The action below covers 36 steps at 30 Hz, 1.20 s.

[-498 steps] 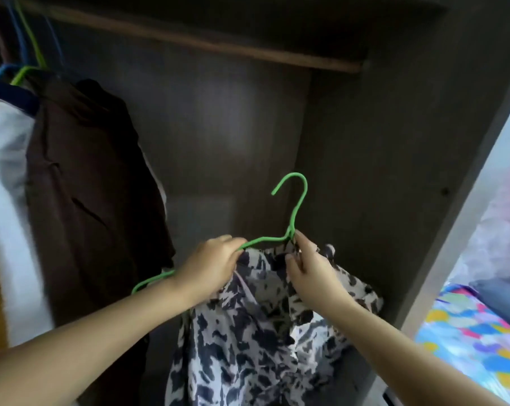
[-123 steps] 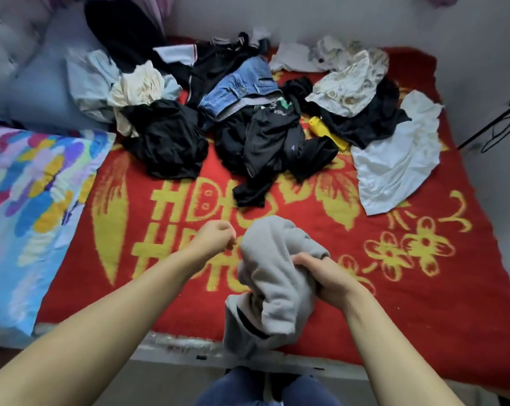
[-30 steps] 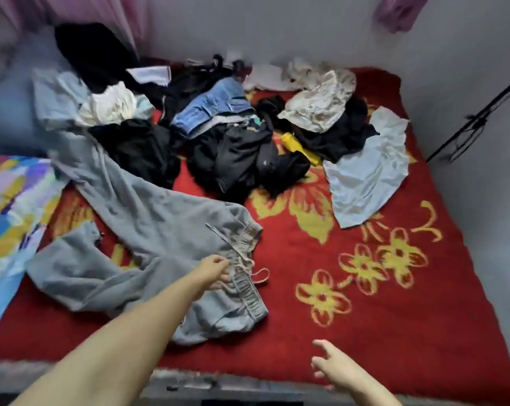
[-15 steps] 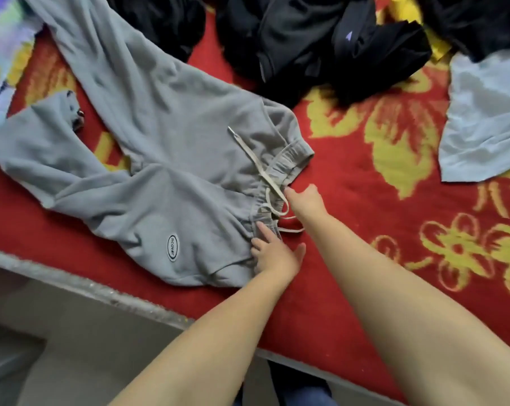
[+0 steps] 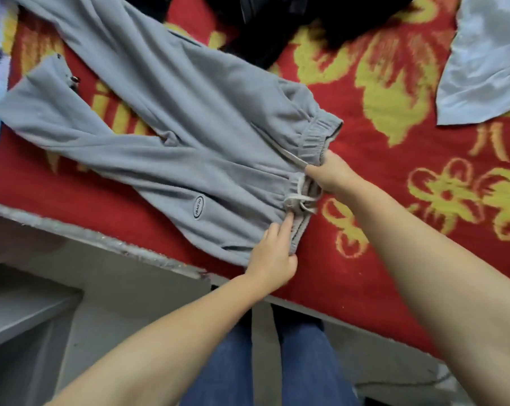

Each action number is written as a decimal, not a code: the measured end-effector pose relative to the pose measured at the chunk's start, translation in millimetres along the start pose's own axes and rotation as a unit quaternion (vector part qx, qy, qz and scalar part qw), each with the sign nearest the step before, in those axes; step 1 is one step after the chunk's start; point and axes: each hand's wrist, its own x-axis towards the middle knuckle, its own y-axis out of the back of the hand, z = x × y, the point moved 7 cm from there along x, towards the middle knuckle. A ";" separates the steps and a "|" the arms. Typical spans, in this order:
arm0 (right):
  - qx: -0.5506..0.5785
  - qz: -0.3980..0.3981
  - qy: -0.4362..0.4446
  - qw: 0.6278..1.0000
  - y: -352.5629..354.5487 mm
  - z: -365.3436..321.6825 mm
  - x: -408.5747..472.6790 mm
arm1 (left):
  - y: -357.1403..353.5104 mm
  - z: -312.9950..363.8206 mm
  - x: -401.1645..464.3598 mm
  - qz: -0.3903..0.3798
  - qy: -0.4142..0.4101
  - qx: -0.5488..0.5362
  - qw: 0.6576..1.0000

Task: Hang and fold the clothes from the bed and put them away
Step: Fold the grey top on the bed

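Nearest, the left hand (image 5: 272,256) reaches forward with its forefinger out along the waistband of the grey sweatpants (image 5: 171,124), its other fingers gripping the waistband's edge. Just beyond, the right hand (image 5: 331,174) pinches the waistband by the drawstring (image 5: 299,199). The sweatpants lie spread on the red blanket (image 5: 379,159), dark clothes (image 5: 291,22) beyond them.

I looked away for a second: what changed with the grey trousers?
The right hand now grips the waistband, pulling it straight. The left hand still pinches the waistband's near end. The grey trousers stay spread on the red blanket.
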 end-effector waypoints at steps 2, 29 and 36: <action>-0.040 0.034 -0.049 0.997 57.3 42.5 -29.2 | -32.8 60.9 -9.0 -0.059 -0.063 -0.025 0.996; -0.381 -0.008 0.063 0.922 -147.5 -15.6 -38.2 | 178.0 -284.8 27.2 -0.075 0.055 0.375 0.922; -0.539 -0.063 -0.058 0.838 -169.9 -3.9 -39.4 | 205.5 -298.6 41.0 0.010 -0.058 0.288 0.956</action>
